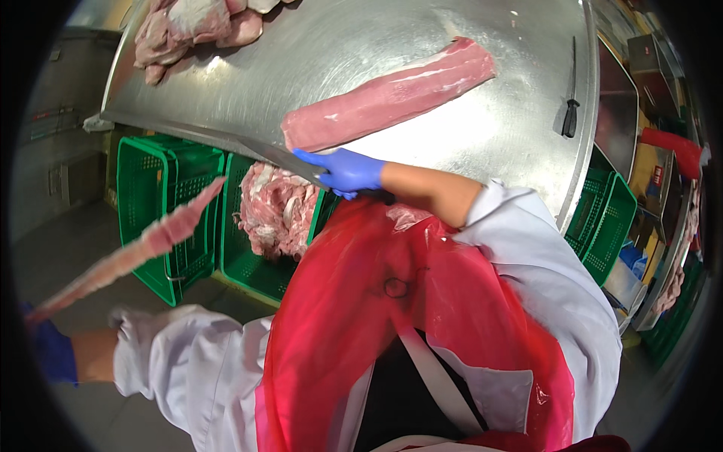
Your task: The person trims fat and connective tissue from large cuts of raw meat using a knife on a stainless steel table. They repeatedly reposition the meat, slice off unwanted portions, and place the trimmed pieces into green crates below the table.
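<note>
At the far left, my left hand [54, 352], in a blue glove, is closed on one end of a long, thin strip of meat [154, 239]. The strip stretches up and to the right through the air, in front of the green crates. My right hand [349, 172], also gloved in blue, is wrapped round a knife [279, 156] at the table's near edge. Its blade points to the upper left and its handle is mostly hidden. Just beyond that hand, a long pink piece of boneless loin [388, 94] lies on the steel table [331, 45].
Several chunks of meat [197, 26] are heaped at the table's far left. Below the edge, a green crate [235, 260] holds meat trimmings [277, 211], beside stacked green crates [143, 184]. A black-handled sharpening steel [571, 113] lies at right, near another green crate [614, 226].
</note>
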Action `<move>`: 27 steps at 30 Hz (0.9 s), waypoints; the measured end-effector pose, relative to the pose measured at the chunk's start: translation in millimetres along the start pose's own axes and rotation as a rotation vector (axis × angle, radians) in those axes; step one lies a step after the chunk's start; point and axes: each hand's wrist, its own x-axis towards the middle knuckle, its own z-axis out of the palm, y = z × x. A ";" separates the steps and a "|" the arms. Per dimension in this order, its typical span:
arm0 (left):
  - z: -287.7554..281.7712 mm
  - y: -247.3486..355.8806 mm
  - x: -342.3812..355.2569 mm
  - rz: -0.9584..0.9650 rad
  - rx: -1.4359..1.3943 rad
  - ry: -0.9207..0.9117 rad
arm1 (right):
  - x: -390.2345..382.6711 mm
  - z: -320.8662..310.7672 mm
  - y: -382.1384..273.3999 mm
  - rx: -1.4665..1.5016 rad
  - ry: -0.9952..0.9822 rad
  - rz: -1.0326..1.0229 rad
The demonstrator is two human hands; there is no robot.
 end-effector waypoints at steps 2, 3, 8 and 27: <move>-72.8 -63.0 -19.3 -0.131 0.558 0.047 | -42.4 -16.5 21.5 -0.062 0.118 0.011; -96.3 -98.3 -26.2 -0.169 0.862 -0.005 | -58.5 -26.8 50.4 -0.228 0.287 -0.017; 93.2 -163.2 -96.6 -0.105 1.074 -0.566 | -185.3 -59.0 85.7 0.239 0.792 0.059; 744.7 -201.1 -262.2 -0.400 0.142 -1.733 | -290.7 -27.3 159.7 0.579 1.509 0.119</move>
